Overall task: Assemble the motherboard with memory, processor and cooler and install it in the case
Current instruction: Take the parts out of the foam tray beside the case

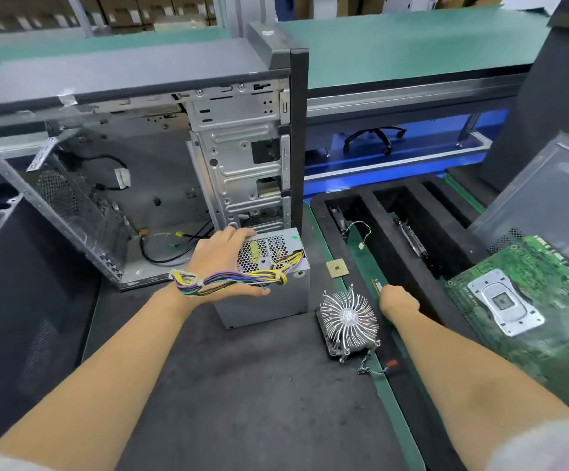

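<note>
The open computer case [160,185] lies at the back left, its inside bare except for loose cables. My left hand [222,263] grips the silver power supply [276,294] in front of the case, its coloured cable bundle [228,278] draped across my wrist. My right hand [399,299] is curled round the near end of a thin memory stick [376,284] on the green strip. The finned cooler [349,321] sits between my hands. A small gold processor [337,268] lies just beyond it. The green motherboard [531,307] rests at the right with its metal socket frame [503,300] facing up.
A black foam tray [395,205] with long slots holds small parts behind my right hand. A grey side panel [548,198] leans behind the motherboard. Another dark panel [28,300] lies at the left. A raised green bench [412,45] runs along the back.
</note>
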